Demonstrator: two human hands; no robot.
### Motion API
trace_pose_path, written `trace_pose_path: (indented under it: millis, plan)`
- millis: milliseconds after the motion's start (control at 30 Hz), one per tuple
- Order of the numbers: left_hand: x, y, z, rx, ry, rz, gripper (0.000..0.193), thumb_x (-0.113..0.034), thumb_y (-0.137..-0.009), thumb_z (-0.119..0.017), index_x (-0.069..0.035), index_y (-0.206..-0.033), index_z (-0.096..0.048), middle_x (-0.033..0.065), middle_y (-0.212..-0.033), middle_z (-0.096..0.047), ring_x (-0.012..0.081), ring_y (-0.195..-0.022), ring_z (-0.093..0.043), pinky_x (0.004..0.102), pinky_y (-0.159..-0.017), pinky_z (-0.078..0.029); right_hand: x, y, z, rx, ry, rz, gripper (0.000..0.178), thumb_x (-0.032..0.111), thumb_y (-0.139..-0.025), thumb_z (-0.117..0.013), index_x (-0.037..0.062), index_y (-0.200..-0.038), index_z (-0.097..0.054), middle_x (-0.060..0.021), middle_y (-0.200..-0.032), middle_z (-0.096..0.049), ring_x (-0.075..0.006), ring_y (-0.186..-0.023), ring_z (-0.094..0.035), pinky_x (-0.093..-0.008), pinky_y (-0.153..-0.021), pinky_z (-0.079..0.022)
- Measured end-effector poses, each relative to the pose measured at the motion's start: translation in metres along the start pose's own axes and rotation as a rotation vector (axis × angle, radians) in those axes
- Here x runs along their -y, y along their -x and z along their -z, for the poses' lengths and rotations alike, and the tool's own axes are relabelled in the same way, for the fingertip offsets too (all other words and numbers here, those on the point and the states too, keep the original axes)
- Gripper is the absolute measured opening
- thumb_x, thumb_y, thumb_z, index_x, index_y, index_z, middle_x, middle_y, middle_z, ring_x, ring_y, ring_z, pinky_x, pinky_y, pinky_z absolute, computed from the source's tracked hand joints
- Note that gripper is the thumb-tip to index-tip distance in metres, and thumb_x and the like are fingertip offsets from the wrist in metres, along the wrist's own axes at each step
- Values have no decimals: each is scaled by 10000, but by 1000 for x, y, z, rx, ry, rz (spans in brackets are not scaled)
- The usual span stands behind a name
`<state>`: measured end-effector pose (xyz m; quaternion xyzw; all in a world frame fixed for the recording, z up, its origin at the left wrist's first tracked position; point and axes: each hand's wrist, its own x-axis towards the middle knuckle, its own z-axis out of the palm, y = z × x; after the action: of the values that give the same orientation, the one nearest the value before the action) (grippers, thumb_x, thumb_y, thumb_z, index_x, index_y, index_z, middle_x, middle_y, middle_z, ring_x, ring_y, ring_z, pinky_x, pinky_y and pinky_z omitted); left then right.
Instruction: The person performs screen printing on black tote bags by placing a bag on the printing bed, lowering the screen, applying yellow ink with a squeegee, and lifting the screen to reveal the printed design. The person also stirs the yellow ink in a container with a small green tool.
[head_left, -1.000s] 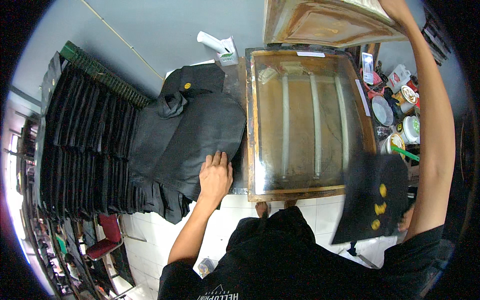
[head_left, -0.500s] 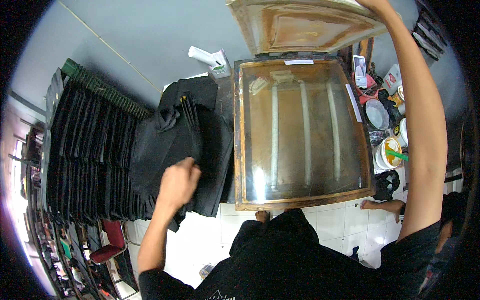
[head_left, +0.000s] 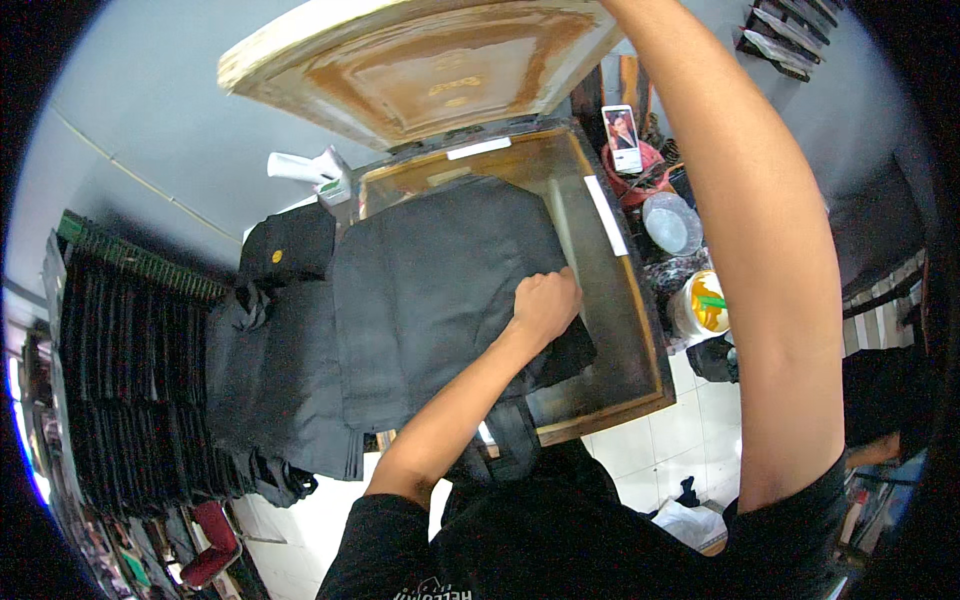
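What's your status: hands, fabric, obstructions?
Left hand closed on black fabric piece, over glass-topped frame. Right hand out of view. Raised screen tilted up, clear of the fabric.

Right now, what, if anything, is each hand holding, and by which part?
The left hand grips a black fabric piece near its right edge. The right hand, outside the picture, cannot be judged.

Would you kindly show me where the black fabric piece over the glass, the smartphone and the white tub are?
Black fabric piece [head_left: 430, 275]: head view, on its broad flat face.
Smartphone [head_left: 621, 138]: head view, on its lit screen.
White tub [head_left: 684, 315]: head view, on its outer wall.
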<state>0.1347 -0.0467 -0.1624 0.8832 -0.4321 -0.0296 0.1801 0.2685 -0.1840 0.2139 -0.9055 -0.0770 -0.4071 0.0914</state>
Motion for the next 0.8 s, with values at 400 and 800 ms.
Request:
trace_pose_path:
  millis: [400, 800]
  plan:
    - [-1, -69, 31, 152, 345, 195, 556, -525, -999, -478, -24, -990, -719, 295, -950, -718, 474, -979, -694, 554, -880, -543, 3, 1, 1, 11, -42, 25, 312, 157, -797, -615, -19, -1015, -752, -301, -1043, -707, -435, -1019, -686, -483, -909, -539]
    - [84, -125, 20, 110, 9, 372, 1189, -877, -740, -581, -173, -1636, -244, 265, -1695, -16, 446, -1569, 34, 635, -1230, 4, 7, 1, 9, 67, -82, 14, 304, 168, -845, -622, -39, -1018, -762, -296, -1076, -707, -424, -1038, -691, -465, -914, -544]
